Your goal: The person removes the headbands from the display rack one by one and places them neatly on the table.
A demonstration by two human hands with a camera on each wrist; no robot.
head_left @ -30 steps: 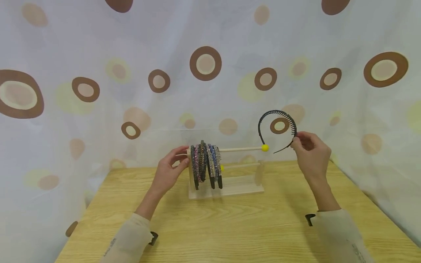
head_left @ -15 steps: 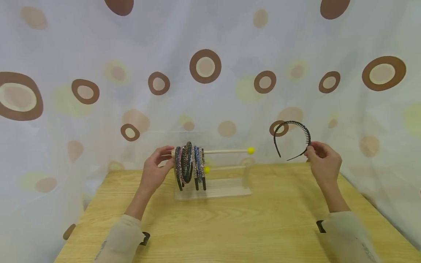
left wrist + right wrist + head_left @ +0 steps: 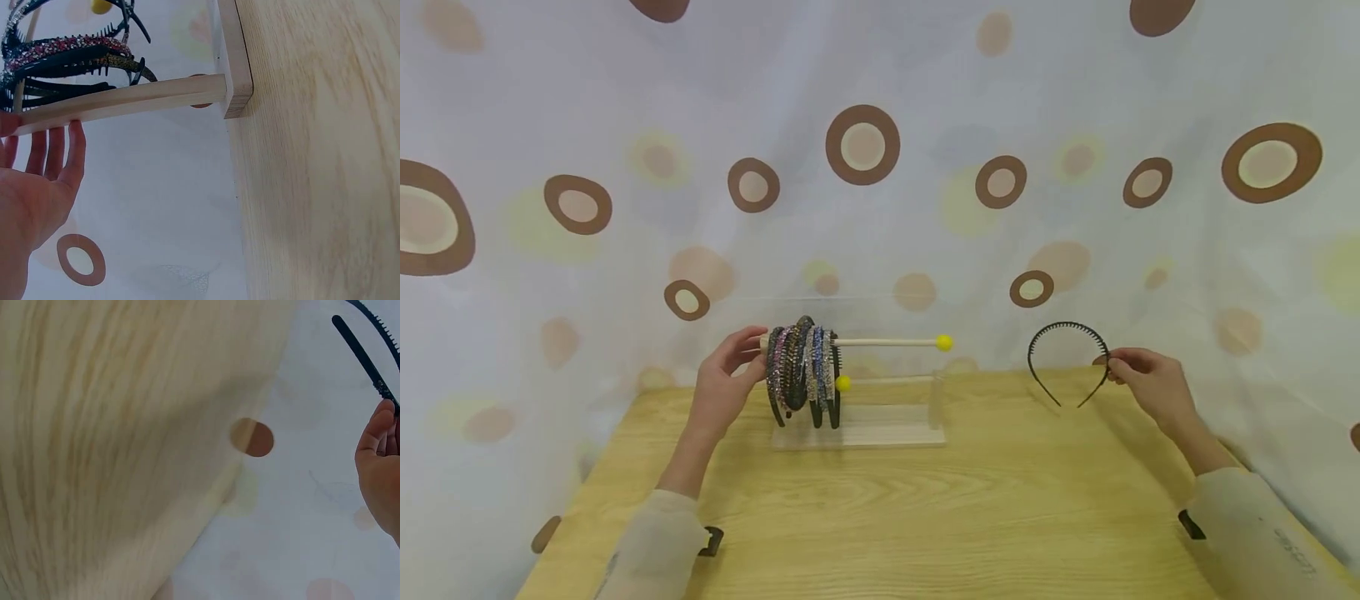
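The black headband (image 3: 1066,325) is in the air near the far right corner of the desk (image 3: 962,517), arch upward; whether its tips touch the wood, I cannot tell. The grip of the right hand (image 3: 1153,385) pinches it on one side arm, and its other arm is free. The left hand (image 3: 724,390) has its grip on the upright of the wooden stand (image 3: 891,425), which stands close to the far edge, left of the middle.

The step seems to be handling one headband while the stand is steadied. For doing it well, I would advise a light pinch, so that the arms do not spread, and a firm left hold, so that the stand does not slide. Near the upper rod (image 3: 887,342), the yellow knob (image 3: 944,342) could catch the teeth. The glittering headbands (image 3: 817,367) hang crowded at the rod's left end and may tangle.

The desk has pale wood grain. Behind its far edge hangs a whitish curtain (image 3: 925,225) with brown rings and spots.
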